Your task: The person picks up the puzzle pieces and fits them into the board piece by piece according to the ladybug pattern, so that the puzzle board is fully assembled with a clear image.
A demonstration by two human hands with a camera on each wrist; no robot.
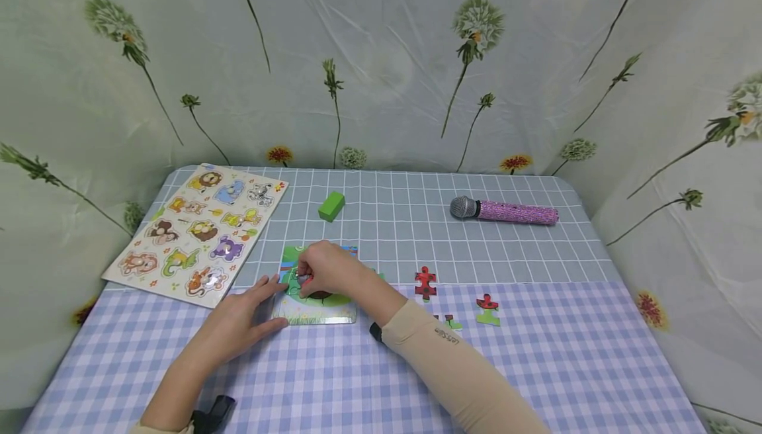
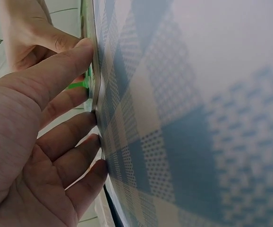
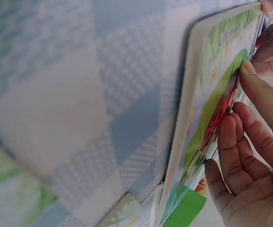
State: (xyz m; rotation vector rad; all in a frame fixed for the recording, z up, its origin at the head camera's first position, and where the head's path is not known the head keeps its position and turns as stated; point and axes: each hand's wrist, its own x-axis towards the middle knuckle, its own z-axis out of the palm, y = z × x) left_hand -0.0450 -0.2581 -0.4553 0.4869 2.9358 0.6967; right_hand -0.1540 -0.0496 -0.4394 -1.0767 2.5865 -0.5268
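Observation:
A small puzzle board with a green and red ladybug picture lies at the middle of the table. My left hand rests at its left edge, thumb and fingers spread and touching the rim. Over the picture, my right hand pinches a small red-and-dark puzzle piece between thumb and fingers, low against the board. The right hand hides part of the picture. In the right wrist view, the red ladybug shows beside the thumb and curled fingertips.
Loose puzzle pieces lie to the right, among them a red one and a red-and-green one. A large animal puzzle board lies at the left. Behind are a green block and a pink glittery microphone.

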